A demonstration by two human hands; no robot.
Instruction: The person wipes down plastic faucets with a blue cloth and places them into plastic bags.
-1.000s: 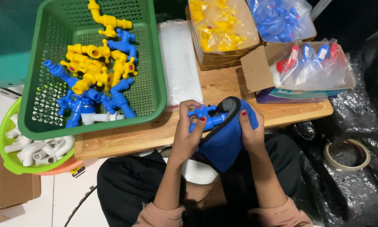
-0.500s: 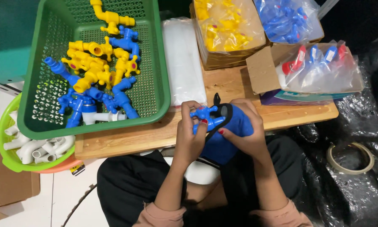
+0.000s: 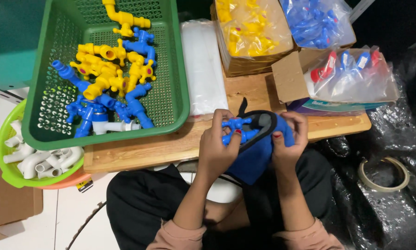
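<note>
A green basket (image 3: 180,99) of blue and yellow taps is sitting on the desk (image 3: 138,150). At the desk's front edge, the right hand (image 3: 289,141) is gripping a blue pouch (image 3: 256,153), while the left hand (image 3: 219,143) is pinching a blue tap (image 3: 235,124) at its mouth.

Your work surface: bare wooden tabletop (image 3: 143,150), light plank, front edge toward you. On it, left: large green perforated plastic basket (image 3: 178,69) holding yellow and blue plastic taps. Just right of basket: flat stack of clear plastic bags (image 3: 203,69). Behind, centre: open brown cardboard box (image 3: 245,67) with bagged yellow taps. Right: second cardboard box (image 3: 289,76), flap open, with clear bags of blue and red parts. Lime-green round basket (image 3: 4,134) of white pipe elbows sits off table's left end, lower.
</note>
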